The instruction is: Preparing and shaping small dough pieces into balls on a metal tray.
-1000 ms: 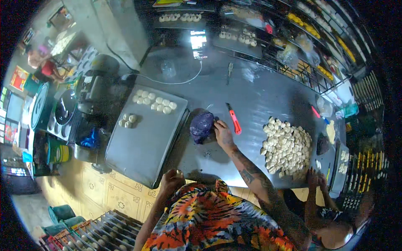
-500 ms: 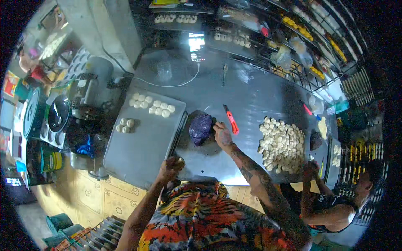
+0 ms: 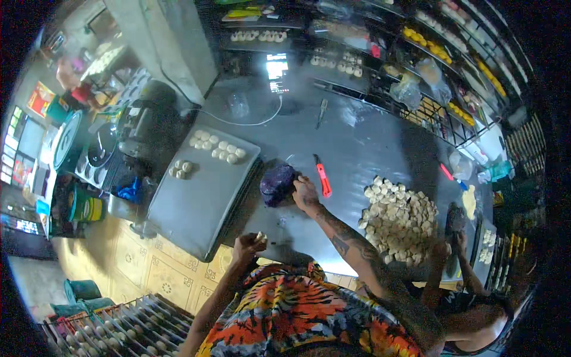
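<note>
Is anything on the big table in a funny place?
Maybe the red cutter: its blade seems out, and it lies loose near the right hand and purple lump. A sharp tool looks odd there.

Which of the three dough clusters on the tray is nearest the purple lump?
The right cluster, near the right edge of the tray; the upper-left cluster and lower-left cluster both lie farther from the purple lump.

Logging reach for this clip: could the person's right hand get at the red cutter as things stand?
Probably yes: the red cutter lies on the grey table close to the right hand, with nothing visible between them, though that hand is at the purple lump.
</note>
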Tool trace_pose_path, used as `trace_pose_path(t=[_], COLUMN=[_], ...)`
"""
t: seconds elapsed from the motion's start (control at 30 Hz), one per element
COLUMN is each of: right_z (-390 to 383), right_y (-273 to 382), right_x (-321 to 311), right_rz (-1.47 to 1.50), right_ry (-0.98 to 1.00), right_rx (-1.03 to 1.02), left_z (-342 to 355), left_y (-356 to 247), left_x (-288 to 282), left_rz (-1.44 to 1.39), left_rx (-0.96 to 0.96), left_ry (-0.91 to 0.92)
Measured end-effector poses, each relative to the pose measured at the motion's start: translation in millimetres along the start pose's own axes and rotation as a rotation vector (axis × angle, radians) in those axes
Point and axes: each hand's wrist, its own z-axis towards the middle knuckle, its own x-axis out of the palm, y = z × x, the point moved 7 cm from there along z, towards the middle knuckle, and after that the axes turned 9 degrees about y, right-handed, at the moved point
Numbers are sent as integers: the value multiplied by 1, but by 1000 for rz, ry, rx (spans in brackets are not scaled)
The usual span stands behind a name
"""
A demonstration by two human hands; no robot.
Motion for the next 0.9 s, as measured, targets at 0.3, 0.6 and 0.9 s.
trace_pose_path(t=[0.3, 0.6, 0.9], right_z=[-37, -64, -90], right_y=[46, 173, 131], right_x=[-16, -30, -16], right_rz=[860, 212, 1140], right_ry=[349, 40, 2], right_rx=[288, 257, 594], left_z=[37, 75, 71], left_y=[-9, -46, -55], left_x=[-10, 5, -8], left_rz=[-202, 846, 569], left_rx=[-105, 542, 315], left_ry=[74, 361, 305])
